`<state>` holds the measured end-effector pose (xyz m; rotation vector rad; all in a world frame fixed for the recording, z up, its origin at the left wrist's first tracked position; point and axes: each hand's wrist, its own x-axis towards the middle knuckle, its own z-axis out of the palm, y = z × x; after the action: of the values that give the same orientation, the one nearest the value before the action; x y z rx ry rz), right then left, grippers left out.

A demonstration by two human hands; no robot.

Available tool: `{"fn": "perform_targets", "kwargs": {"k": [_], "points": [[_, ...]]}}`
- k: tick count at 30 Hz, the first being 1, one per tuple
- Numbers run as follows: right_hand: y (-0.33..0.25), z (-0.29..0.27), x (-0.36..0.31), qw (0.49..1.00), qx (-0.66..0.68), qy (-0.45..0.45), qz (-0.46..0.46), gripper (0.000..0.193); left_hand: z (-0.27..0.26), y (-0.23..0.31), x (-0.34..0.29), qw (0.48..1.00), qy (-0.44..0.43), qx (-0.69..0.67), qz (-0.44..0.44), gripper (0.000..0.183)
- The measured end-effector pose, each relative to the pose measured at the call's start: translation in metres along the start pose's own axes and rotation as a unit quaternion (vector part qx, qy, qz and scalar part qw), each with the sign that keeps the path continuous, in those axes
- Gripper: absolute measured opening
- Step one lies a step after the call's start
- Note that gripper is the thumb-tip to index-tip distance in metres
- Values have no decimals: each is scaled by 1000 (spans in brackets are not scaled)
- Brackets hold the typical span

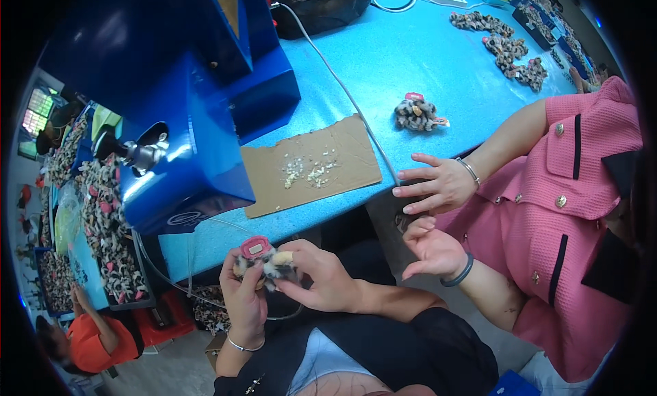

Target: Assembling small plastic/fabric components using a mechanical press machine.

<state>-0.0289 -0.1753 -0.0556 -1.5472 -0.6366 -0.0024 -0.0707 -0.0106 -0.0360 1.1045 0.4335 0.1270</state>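
Note:
Between my two hands is a small furry plush toy [279, 259], black, grey and cream with a pink piece bearing a pale patch. The fingers of my left hand [243, 301] are closed around its left side, under the pink piece. My right hand [324, 275] pinches the cream and grey fur on the other side, its thumb below. Both hands are just off the near edge of the blue table [328, 221]. My fingers partly cover the toy. A similar plush toy [417, 114] with a pink part lies on the table, farther right.
A large blue machine [185, 156] with a black knob stands at the left. Cardboard [328, 163] with pale crumbs lies beside it, near a grey cable [342, 81]. At right, a person in pink [547, 211] holds out open hands. Plush toys [503, 50] are piled farther back.

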Motion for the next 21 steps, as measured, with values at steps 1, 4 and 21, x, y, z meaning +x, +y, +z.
{"fn": "perform_targets", "kwargs": {"k": [1,4,21], "points": [[-2,0,0,998,42,-12,48,45,-2,0,0,1000,5,-3,-4,24],[-3,0,2,993,77,-20,89,43,-1,0,2,1000,-5,11,9,24],[5,16,29,994,-55,97,-15,32,21,23,28,993,-43,-106,-21,15]]}}
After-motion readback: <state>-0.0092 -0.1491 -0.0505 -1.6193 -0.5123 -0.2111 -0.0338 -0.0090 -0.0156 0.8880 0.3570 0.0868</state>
